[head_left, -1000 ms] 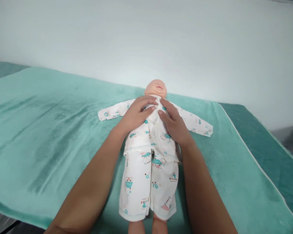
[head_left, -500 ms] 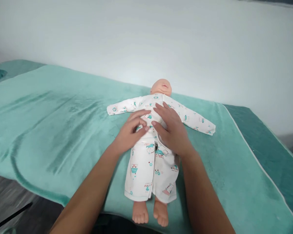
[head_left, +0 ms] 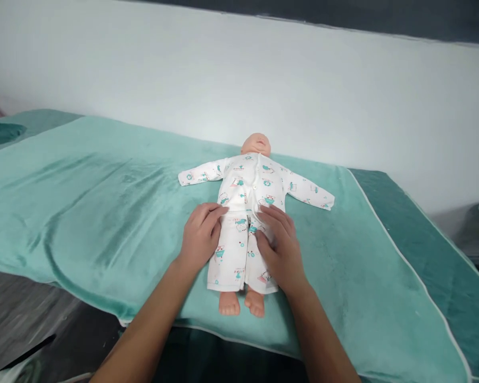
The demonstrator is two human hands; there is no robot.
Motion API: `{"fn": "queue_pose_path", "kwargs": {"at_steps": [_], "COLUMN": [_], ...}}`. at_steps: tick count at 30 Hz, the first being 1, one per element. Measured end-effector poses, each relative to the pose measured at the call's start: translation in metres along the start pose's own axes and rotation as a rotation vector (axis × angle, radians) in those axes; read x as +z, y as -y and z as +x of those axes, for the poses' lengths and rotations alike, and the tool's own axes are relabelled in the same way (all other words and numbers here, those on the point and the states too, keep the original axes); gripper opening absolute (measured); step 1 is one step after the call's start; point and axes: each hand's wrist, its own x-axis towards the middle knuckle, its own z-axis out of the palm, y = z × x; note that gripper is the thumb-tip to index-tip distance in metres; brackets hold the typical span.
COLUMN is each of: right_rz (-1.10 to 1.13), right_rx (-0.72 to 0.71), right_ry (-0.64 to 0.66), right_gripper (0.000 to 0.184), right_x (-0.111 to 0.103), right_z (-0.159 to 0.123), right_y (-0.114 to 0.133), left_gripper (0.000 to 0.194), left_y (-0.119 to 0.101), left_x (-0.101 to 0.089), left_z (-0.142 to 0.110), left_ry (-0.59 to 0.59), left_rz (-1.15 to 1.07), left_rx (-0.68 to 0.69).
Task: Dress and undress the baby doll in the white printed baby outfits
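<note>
A baby doll [head_left: 257, 144] lies on its back, arms spread and feet toward me. It wears a white long-sleeved top [head_left: 243, 181] and matching white trousers [head_left: 232, 255], printed with small teal and pink figures. My left hand [head_left: 201, 234] rests at the left side of the waist, its fingertips at the top's hem and its thumb apart; it is open. On the other side of the waist, my right hand [head_left: 279, 242] is open, fingers over the hem and thumb on the trousers. The hands partly hide the doll's hips.
A teal plush cover [head_left: 115, 213] lies under the doll, over a darker green bed [head_left: 387, 197] with a face hole [head_left: 2, 132] at the far left. A white wall [head_left: 183, 69] stands behind. Grey floor [head_left: 8, 303] shows at lower left.
Both hands have moved down from the doll's chest and belly to its waist. The top's front is now uncovered. The view has tilted up, showing more of the wall.
</note>
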Motion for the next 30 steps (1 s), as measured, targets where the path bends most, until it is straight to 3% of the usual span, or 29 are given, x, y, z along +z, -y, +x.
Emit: {"fn": "queue_pose_path", "kwargs": {"at_steps": [5,10,15,20,24,27,30], "right_rz": [-0.278,-0.268,-0.200,-0.181,-0.149,-0.110,-0.046], "right_rx": [-0.012,-0.021,-0.104,-0.055,-0.029,-0.024,-0.017], "right_ry": [0.081,0.039,-0.001,0.044,0.110,0.159,0.209], "right_gripper": [0.032,0.022,0.016,0.020,0.024,0.033,0.043], "right_x": [0.016,0.022,0.020,0.020,0.013,0.005,-0.005], "right_z": [0.035,0.047,0.033,0.025,0.016,-0.004,-0.033], "right_y": [0.013,0.020,0.026,0.026,0.026,0.028,0.033], "left_gripper": [0.020,0.014,0.010,0.012,0.016,0.017,0.026], "left_y": [0.000,-0.002,0.002,0.003,0.006,0.022,0.051], "left_x": [-0.003,-0.010,-0.013,-0.013,-0.018,-0.020,-0.017], "left_z": [0.001,0.000,-0.003,0.000,0.001,0.005,0.017], "left_ry": [0.018,-0.017,-0.109,0.090,0.198,0.196,0.091], "left_rz": [-0.093,-0.159,-0.218,-0.282,-0.300,-0.278,-0.087], "left_rx": [-0.073,-0.127,-0.252,-0.382,-0.347,-0.321,-0.297]}}
